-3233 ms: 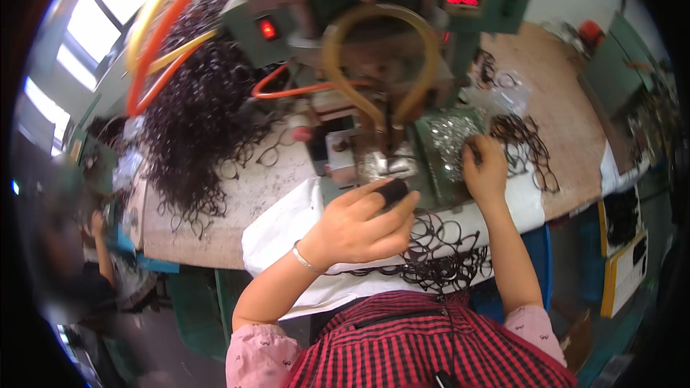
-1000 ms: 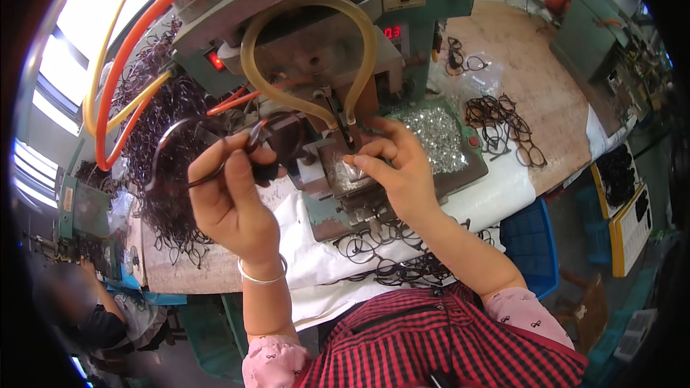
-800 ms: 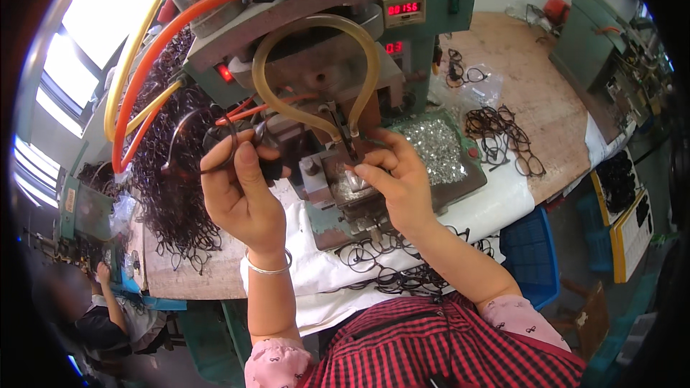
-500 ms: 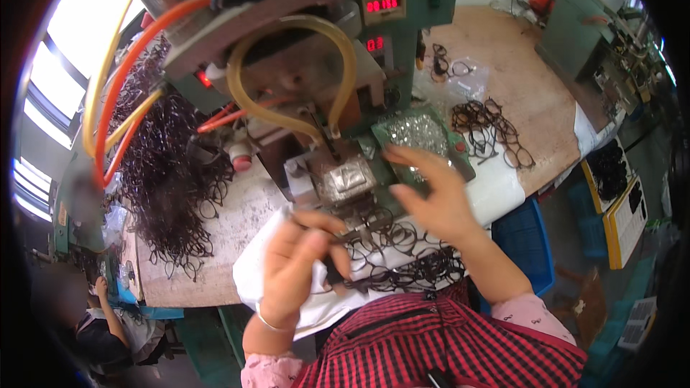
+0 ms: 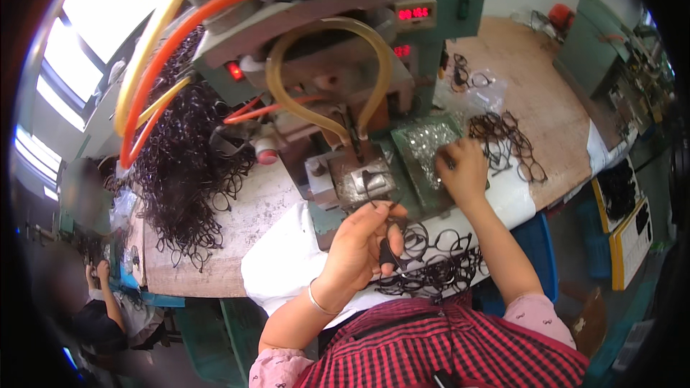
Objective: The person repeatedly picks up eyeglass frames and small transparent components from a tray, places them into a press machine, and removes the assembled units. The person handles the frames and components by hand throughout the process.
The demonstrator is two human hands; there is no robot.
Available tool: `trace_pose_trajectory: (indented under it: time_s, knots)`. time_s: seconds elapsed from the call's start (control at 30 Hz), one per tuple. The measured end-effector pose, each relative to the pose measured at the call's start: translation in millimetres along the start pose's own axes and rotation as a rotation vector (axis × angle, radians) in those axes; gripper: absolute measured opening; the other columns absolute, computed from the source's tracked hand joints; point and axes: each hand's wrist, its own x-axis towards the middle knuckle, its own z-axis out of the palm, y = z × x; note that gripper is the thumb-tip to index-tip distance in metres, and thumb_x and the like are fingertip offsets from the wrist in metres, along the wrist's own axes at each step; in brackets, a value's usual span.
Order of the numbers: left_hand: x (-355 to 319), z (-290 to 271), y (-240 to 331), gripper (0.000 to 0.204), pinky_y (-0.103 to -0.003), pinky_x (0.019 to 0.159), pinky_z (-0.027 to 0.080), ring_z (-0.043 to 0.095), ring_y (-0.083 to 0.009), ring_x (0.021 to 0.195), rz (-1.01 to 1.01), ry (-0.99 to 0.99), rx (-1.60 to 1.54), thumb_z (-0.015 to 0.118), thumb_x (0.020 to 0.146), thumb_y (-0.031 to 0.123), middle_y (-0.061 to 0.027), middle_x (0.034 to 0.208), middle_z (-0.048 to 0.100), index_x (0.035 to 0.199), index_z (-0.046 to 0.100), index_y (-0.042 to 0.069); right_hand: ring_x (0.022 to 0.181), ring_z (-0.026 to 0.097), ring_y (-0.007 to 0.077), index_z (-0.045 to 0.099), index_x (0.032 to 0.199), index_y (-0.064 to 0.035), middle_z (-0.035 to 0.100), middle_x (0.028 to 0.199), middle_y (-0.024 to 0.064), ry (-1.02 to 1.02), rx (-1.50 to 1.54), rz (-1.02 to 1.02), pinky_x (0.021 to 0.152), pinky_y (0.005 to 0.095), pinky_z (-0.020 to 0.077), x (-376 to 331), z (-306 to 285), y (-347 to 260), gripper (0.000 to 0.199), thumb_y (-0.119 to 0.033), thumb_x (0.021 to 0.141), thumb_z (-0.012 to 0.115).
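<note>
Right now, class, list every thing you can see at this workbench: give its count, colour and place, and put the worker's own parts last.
press: one, grey-green, back centre of bench
hoses: several, orange and yellow, arching off the press at left
clear tube: one, amber, looped on the press front
frame pile: one big heap, black, left of the press
small parts tray: one, green with silvery bits, right of the press
loose frames: several, black, right on the bench
lap frames: many, black, on white cloth
left hand: holds a black frame
right hand: on the tray
</note>
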Motion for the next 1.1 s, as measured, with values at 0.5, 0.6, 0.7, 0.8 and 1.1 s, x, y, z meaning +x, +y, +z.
trace_pose_trajectory:
  time_s: [0.5, 0.6, 0.7, 0.8, 1.1]
  knots:
    - [-28, -137, 57, 0.013, -0.027, 0.077, 0.052, 0.064, -0.014, 0.084, 1.0, 0.826, 0.776, 0.069, 0.087, 0.009, -0.0059, 0.095, 0.07, 0.098, 0.069, 0.003, 0.083, 0.066, 0.019, 0.068, 0.098, -0.0015, 0.07, 0.09, 0.0095, -0.021, 0.453, 0.086, 0.076, 0.0308, 0.05, 7, 2, 8, 0.013, -0.004, 0.086, 0.064]
    - [0, -219, 133, 0.019, -0.037, 0.082, 0.053, 0.065, -0.0282, 0.089, 1.029, 1.154, 1.168, 0.066, 0.087, 0.018, -0.0142, 0.099, 0.068, 0.099, 0.071, 0.004, 0.084, 0.066, 0.0148, 0.068, 0.1, 0.0002, 0.071, 0.091, 0.0084, -0.052, 0.525, 0.078, 0.076, 0.0278, 0.0496, 11, -1, -4, 0.013, -0.002, 0.089, 0.061]
    - [40, -270, 174, 0.035, -0.043, 0.088, 0.051, 0.062, -0.0399, 0.094, 0.606, 1.48, 1.48, 0.07, 0.085, 0.032, -0.0189, 0.106, 0.065, 0.105, 0.07, 0.004, 0.083, 0.068, 0.0234, 0.072, 0.098, -0.0016, 0.071, 0.09, 0.0136, -0.051, 0.548, 0.089, 0.078, 0.032, 0.0522, 13, -3, -23, 0.015, -0.006, 0.085, 0.068]
    - [76, -253, 164, 0.04, -0.046, 0.086, 0.051, 0.063, -0.0401, 0.098, 0.566, 1.582, 1.393, 0.074, 0.081, 0.036, -0.0181, 0.108, 0.067, 0.105, 0.069, 0.005, 0.083, 0.068, 0.0233, 0.072, 0.095, -0.0008, 0.071, 0.091, 0.0131, -0.053, 0.522, 0.154, 0.08, 0.0319, 0.0517, 2, -2, -14, 0.013, -0.005, 0.083, 0.069]
    - [53, -286, 57, 0.028, -0.047, 0.072, 0.049, 0.065, -0.0388, 0.087, 0.48, 1.029, 1.642, 0.067, 0.084, 0.028, -0.0205, 0.088, 0.069, 0.101, 0.066, 0.006, 0.084, 0.065, 0.0203, 0.073, 0.089, -0.0029, 0.07, 0.088, 0.0084, -0.107, 0.703, 0.033, 0.078, 0.0301, 0.0491, -7, -63, -57, 0.013, 0.0, 0.077, 0.071]
